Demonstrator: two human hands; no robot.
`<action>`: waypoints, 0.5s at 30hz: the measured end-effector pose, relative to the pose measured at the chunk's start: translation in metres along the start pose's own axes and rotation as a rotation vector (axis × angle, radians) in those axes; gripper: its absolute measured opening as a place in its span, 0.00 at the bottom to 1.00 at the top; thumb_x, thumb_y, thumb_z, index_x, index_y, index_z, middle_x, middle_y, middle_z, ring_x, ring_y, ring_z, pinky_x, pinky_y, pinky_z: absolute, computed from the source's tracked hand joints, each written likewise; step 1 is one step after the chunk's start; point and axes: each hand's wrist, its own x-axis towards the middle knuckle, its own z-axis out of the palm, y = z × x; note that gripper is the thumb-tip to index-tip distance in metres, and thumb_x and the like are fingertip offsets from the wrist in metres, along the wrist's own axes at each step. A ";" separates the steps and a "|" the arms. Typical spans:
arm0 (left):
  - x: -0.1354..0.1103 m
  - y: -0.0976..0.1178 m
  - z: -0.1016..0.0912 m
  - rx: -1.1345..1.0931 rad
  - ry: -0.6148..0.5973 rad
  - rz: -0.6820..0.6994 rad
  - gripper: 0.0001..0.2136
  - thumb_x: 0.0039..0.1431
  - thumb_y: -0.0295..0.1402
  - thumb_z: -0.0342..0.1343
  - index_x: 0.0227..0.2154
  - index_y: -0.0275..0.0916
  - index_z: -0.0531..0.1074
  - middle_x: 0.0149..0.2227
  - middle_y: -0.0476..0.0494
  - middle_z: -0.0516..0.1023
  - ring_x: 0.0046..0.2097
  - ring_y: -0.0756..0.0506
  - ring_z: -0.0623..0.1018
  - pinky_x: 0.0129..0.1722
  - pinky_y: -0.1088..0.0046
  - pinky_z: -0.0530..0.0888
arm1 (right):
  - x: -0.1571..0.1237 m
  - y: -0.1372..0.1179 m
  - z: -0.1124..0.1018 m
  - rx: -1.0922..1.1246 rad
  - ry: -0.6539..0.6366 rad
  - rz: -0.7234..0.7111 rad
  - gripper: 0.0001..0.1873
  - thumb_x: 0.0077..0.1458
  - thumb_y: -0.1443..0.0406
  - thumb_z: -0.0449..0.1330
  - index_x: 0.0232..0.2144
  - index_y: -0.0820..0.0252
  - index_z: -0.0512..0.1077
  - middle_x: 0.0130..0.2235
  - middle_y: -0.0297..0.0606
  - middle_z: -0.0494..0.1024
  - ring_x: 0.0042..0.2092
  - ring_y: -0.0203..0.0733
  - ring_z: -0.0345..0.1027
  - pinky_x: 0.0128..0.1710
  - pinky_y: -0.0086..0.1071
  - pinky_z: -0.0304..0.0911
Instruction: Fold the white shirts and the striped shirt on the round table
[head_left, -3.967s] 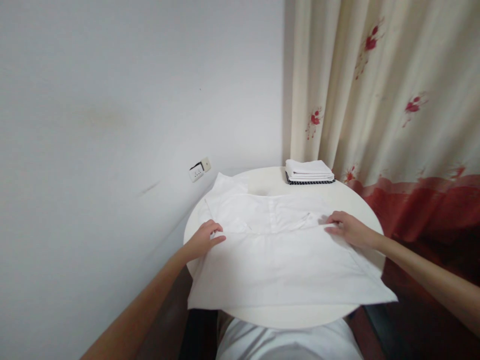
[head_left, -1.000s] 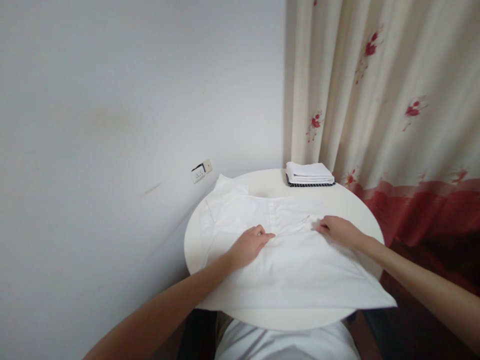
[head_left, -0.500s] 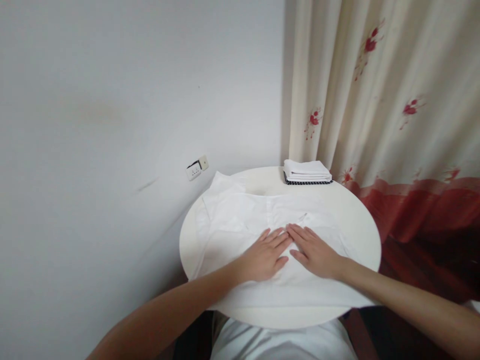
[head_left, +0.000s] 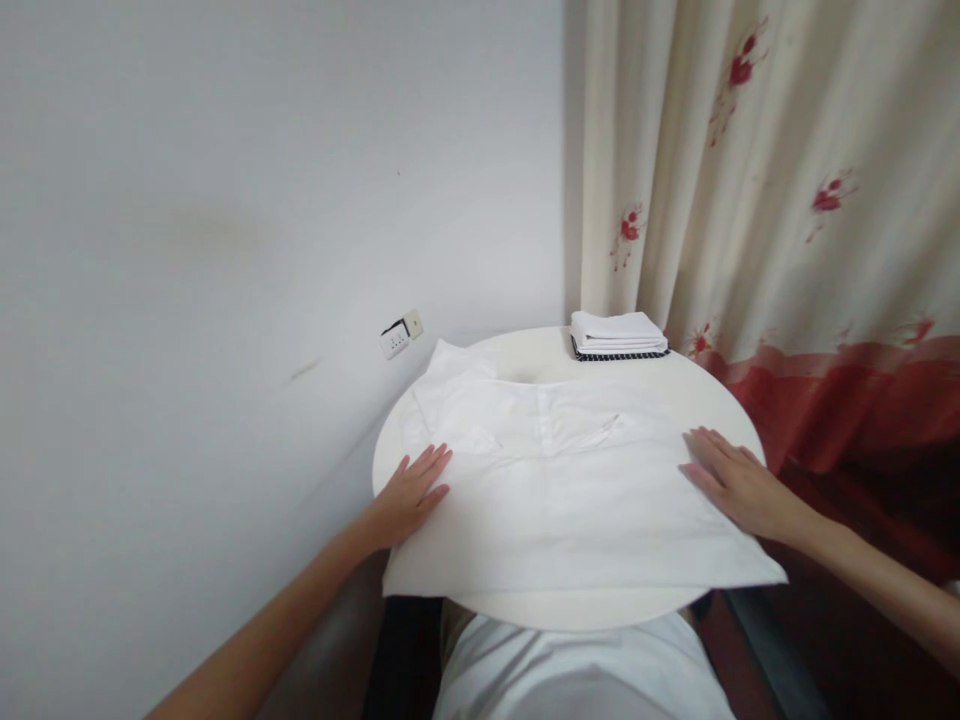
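A white garment [head_left: 555, 520], which looks like a shirt, lies spread flat over the round white table [head_left: 577, 608]. Its front corners reach past the table's edge on both sides. On the garment's left edge my left hand [head_left: 409, 497] rests palm down, fingers stretched out. Opposite it, my right hand [head_left: 739, 482] lies flat on the right edge with its fingers extended. Neither hand grips the cloth. Small creases and a dark slit-like line show on the garment's far half.
At the back right of the table, folded white cloth [head_left: 619, 330] is stacked on a black-and-white item [head_left: 621, 354]. A wall socket [head_left: 394, 340] is at the left behind the table. A floral curtain [head_left: 780, 230] hangs at the right.
Both hands have slid apart from the garment's middle to its left and right edges. The cloth between them now lies smoother.
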 end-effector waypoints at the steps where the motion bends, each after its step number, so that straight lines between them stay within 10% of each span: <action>1: -0.006 0.000 -0.003 -0.016 0.013 0.009 0.29 0.74 0.47 0.34 0.72 0.42 0.46 0.72 0.38 0.50 0.72 0.36 0.51 0.69 0.44 0.50 | -0.005 -0.004 -0.008 0.040 0.020 -0.033 0.35 0.68 0.48 0.43 0.68 0.60 0.58 0.69 0.52 0.58 0.70 0.59 0.48 0.64 0.61 0.54; 8: -0.061 0.047 -0.035 -0.174 -0.219 0.337 0.39 0.65 0.49 0.55 0.72 0.55 0.41 0.74 0.49 0.41 0.73 0.34 0.47 0.70 0.47 0.46 | -0.049 -0.044 -0.063 0.284 -0.286 -0.498 0.36 0.63 0.53 0.58 0.70 0.39 0.52 0.71 0.34 0.55 0.71 0.53 0.45 0.69 0.55 0.46; 15: -0.083 0.041 -0.033 -0.145 -0.189 0.277 0.42 0.54 0.22 0.52 0.71 0.57 0.49 0.72 0.56 0.49 0.71 0.39 0.56 0.70 0.52 0.53 | -0.058 -0.018 -0.055 0.270 -0.222 -0.582 0.30 0.65 0.64 0.57 0.67 0.41 0.60 0.66 0.37 0.65 0.66 0.49 0.60 0.65 0.49 0.57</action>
